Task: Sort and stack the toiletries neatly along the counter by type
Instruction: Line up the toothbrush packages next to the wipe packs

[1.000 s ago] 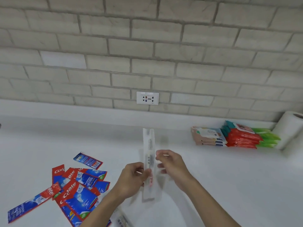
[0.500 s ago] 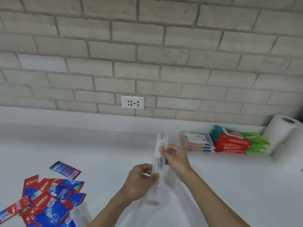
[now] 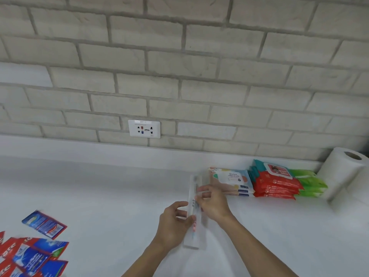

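A long clear toothbrush packet (image 3: pixel 194 208) stands almost upright above the white counter (image 3: pixel 111 196), held in both hands. My left hand (image 3: pixel 173 226) grips its lower half. My right hand (image 3: pixel 212 204) pinches its middle from the right. Several red and blue toothpaste sachets (image 3: pixel 32 254) lie scattered at the lower left, one sachet (image 3: pixel 44 224) apart from the pile. Wet-wipe packs sit stacked against the back wall at the right: a pale stack (image 3: pixel 229 181), a red stack (image 3: pixel 276 181) and a green stack (image 3: pixel 308 182).
A paper towel roll (image 3: pixel 343 172) stands at the far right beside the wipes. A wall socket (image 3: pixel 144 128) sits in the brick wall above the counter's back ledge.
Both hands have carried the toothbrush packet to the right, closer to the wipe stacks. The view has swung right, so the toothpaste sachets now sit further left.
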A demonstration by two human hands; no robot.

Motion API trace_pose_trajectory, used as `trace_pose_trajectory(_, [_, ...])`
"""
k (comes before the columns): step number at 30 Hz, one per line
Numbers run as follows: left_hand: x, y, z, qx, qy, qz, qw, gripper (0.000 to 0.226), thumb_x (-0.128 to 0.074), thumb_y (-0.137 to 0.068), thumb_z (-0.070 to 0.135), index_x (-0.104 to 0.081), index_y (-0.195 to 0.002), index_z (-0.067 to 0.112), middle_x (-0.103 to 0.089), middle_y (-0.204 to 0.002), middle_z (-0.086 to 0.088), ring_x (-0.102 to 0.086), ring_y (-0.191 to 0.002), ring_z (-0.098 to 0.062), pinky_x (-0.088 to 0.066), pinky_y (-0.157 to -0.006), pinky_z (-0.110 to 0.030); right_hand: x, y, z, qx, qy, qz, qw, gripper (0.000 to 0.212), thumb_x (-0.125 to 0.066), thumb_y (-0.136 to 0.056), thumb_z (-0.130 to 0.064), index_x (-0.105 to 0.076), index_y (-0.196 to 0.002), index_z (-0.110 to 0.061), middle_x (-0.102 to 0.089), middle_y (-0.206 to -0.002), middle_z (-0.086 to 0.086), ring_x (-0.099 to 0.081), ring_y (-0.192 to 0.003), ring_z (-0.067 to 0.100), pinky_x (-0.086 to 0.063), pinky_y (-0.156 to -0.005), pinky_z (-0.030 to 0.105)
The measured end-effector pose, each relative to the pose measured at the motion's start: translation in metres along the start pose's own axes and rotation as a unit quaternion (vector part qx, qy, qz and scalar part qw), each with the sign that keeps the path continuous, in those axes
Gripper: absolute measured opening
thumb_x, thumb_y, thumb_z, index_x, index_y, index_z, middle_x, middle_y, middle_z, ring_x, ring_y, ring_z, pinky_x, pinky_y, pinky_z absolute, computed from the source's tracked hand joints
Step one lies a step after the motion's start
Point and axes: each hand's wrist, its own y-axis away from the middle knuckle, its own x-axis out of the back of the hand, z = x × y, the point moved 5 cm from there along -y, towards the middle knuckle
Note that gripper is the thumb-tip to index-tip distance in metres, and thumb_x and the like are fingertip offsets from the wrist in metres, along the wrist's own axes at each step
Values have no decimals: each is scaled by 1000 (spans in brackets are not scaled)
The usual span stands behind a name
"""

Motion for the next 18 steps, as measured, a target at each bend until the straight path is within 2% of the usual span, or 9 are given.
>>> trace_pose_trajectory(3, [-9,-14,-2,-10,-28,8,1000,26,-77,-80,18,-63,-101,27,-68,-81,4,-65,-56,0,-50,-59,-13,4,-12,10,21,63,-19,998,18,-70,-86,-16,-66,-104,-20,-61,-95,-8,-58,-84,4,-48,-78,19])
trace_pose_trajectory(5, [-17,-21,-2,-27,-52,4,998,22,-74,-82,18,-64,-101,23,-68,-83,5,-66,-59,0,-49,-60,-10,5,-18,17,35,101,-25,994,22,-69,-87,-15,-66,-108,-18,-58,-101,-6,-57,-90,9,-43,-80,15])
trace_pose_trajectory(9, [-30,-30,-3,-62,-109,-12,992,14,-71,-84,15,-65,-92,25,-67,-82,8,-64,-62,0,-49,-64,-11,6,-26,30,64,157,-34,985,22,-68,-86,-11,-68,-108,-13,-61,-103,-1,-56,-79,9,-41,-68,5])
trace_pose_trajectory(11, [-34,-32,-5,-77,-140,-6,987,14,-69,-84,18,-68,-97,17,-66,-86,5,-63,-70,-5,-52,-71,-17,5,-27,36,83,186,-38,978,21,-69,-87,-17,-69,-107,-16,-62,-108,0,-56,-83,11,-45,-77,11])
trace_pose_trajectory(14, [-38,-33,-8,-124,-209,-23,970,17,-63,-88,29,-67,-103,22,-56,-90,11,-53,-84,-6,-39,-71,-8,5,-27,41,94,208,-44,973,20,-69,-87,-24,-69,-107,-22,-58,-113,-1,-58,-92,18,-48,-92,29])
trace_pose_trajectory(16, [-38,-35,-14,-139,-238,-45,960,22,-57,-89,40,-64,-106,29,-53,-96,14,-47,-95,-7,-33,-78,-9,5,-25,39,110,209,-44,971,20,-68,-88,-24,-69,-108,-23,-57,-111,-2,-57,-91,17,-49,-92,30])
trace_pose_trajectory(18, [-35,-37,-21,-158,-271,-63,948,37,-51,-86,54,-58,-117,35,-52,-110,18,-43,-108,-7,-33,-92,-14,7,-21,38,134,199,-42,970,21,-68,-88,-23,-69,-109,-23,-56,-108,-5,-54,-86,10,-49,-91,29])
